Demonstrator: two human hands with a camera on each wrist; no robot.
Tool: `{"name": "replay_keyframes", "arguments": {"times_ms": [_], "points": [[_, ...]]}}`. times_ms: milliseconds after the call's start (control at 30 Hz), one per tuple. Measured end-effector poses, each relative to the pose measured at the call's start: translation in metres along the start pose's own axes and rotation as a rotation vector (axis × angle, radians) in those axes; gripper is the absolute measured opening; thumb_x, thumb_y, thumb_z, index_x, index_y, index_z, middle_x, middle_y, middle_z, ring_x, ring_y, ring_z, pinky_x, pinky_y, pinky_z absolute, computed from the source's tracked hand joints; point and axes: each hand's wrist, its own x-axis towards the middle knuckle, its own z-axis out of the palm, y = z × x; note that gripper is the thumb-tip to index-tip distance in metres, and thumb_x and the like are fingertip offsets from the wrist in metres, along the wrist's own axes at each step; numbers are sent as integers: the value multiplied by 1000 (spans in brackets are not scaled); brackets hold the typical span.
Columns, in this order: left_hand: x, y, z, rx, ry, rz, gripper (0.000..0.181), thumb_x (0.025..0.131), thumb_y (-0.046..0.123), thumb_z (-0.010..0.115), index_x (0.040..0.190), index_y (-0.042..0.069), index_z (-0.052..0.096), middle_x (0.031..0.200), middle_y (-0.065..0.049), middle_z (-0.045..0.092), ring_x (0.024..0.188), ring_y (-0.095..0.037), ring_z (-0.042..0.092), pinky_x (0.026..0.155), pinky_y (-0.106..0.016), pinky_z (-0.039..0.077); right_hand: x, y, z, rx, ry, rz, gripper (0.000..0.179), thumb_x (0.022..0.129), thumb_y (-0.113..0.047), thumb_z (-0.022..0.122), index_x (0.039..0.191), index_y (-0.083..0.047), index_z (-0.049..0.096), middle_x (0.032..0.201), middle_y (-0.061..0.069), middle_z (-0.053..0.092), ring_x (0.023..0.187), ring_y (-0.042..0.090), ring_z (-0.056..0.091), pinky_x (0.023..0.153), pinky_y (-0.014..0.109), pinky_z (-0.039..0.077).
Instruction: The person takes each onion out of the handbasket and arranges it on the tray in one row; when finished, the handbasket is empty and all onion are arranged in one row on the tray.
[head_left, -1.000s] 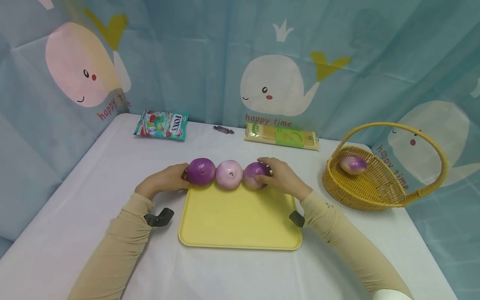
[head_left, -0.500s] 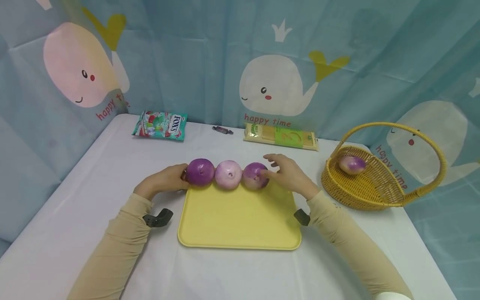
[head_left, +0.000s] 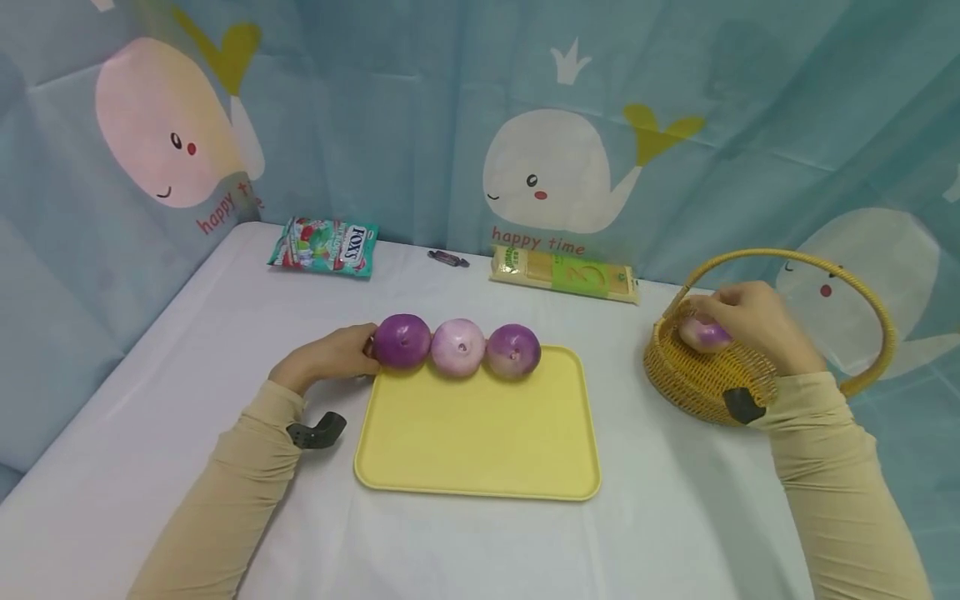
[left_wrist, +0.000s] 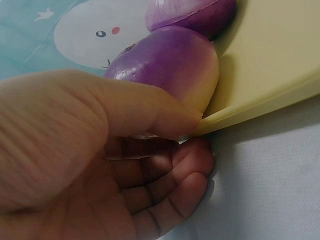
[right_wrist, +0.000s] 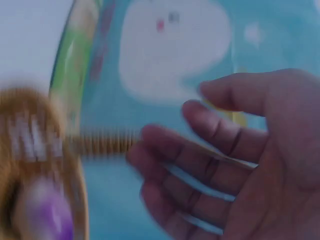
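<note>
In the head view three glossy purple onions stand in a row along the back of a yellow tray point(head_left: 480, 442): a dark one point(head_left: 402, 342), a pale one point(head_left: 458, 348) and a two-toned one point(head_left: 513, 351). My left hand point(head_left: 333, 358) grips the tray's left back corner, right beside the dark onion. Its thumb lies on the rim in the left wrist view, with the fingers curled below. My right hand point(head_left: 761, 321) is over the wicker basket point(head_left: 690, 392), near another onion point(head_left: 705, 335). The blurred right wrist view shows its fingers spread and holding nothing.
Along the table's back edge lie a teal candy bag point(head_left: 324, 247), a small wrapped candy point(head_left: 448, 258) and a flat noodle pack point(head_left: 564, 273). The basket's tall handle point(head_left: 862, 292) arches beside the right hand. A printed curtain hangs behind.
My right hand has let go of the two-toned onion and moved right, over the basket. The left hand has stayed at the tray corner, and the three onions keep their row.
</note>
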Motion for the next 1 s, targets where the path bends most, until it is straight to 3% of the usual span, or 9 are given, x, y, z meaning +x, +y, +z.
{"name": "replay_keyframes", "arguments": {"times_ms": [33, 100, 200, 267, 400, 567, 833, 1000], "points": [[0, 0, -1, 2, 0, 0, 24, 83, 11, 64, 101, 2, 51, 82, -8, 55, 70, -18, 52, 63, -29, 44, 1, 10, -4, -18, -10, 18, 53, 97, -54, 45, 79, -7, 61, 71, 5, 55, 73, 20, 47, 60, 33, 38], [-1, 0, -1, 3, 4, -2, 24, 83, 11, 65, 101, 2, 51, 82, -8, 55, 70, -18, 53, 63, -29, 45, 4, 26, -9, -58, -33, 48, 54, 98, -51, 44, 86, -1, 63, 75, 15, 58, 74, 27, 50, 62, 39, 43], [-1, -1, -1, 7, 9, -6, 24, 83, 11, 65, 101, 3, 51, 83, -8, 56, 71, -19, 53, 64, -29, 45, 12, 43, -5, -76, -48, 44, 59, 99, -44, 44, 117, 11, 57, 109, 36, 59, 97, 48, 56, 78, 57, 48], [-1, -2, 0, 7, 7, -12, 24, 83, 12, 65, 101, 3, 52, 83, -8, 56, 72, -19, 53, 64, -29, 45, 18, 51, 2, -87, -86, 35, 66, 100, -42, 44, 136, 12, 42, 132, 41, 45, 117, 58, 46, 91, 68, 41], [-2, -4, 4, -4, 4, -25, 24, 83, 13, 65, 100, 3, 51, 83, -8, 56, 73, -19, 53, 65, -29, 45, 28, 60, 19, -51, -209, 26, 79, 98, -46, 48, 151, 5, 20, 143, 42, 33, 129, 62, 32, 102, 73, 30], [-3, -3, 4, -11, 6, -10, 24, 83, 12, 65, 100, 3, 51, 82, -8, 56, 71, -18, 52, 63, -30, 45, 29, 59, 28, -47, -295, 36, 81, 98, -50, 48, 153, 1, 19, 145, 39, 33, 131, 60, 31, 104, 73, 26], [-1, -1, -1, -4, 9, 5, 25, 82, 11, 65, 102, 2, 52, 81, -8, 56, 69, -18, 53, 62, -30, 45, 26, 57, 27, -88, -265, 55, 94, 89, -61, 57, 144, 8, 26, 139, 36, 39, 124, 57, 39, 100, 71, 33], [0, -1, 0, -11, -7, -1, 25, 83, 12, 64, 102, 2, 52, 81, -7, 56, 69, -18, 52, 62, -30, 44, 18, 56, 27, -80, -242, 71, 100, 88, -59, 59, 145, 13, 18, 138, 39, 38, 124, 59, 39, 98, 69, 36]]}}
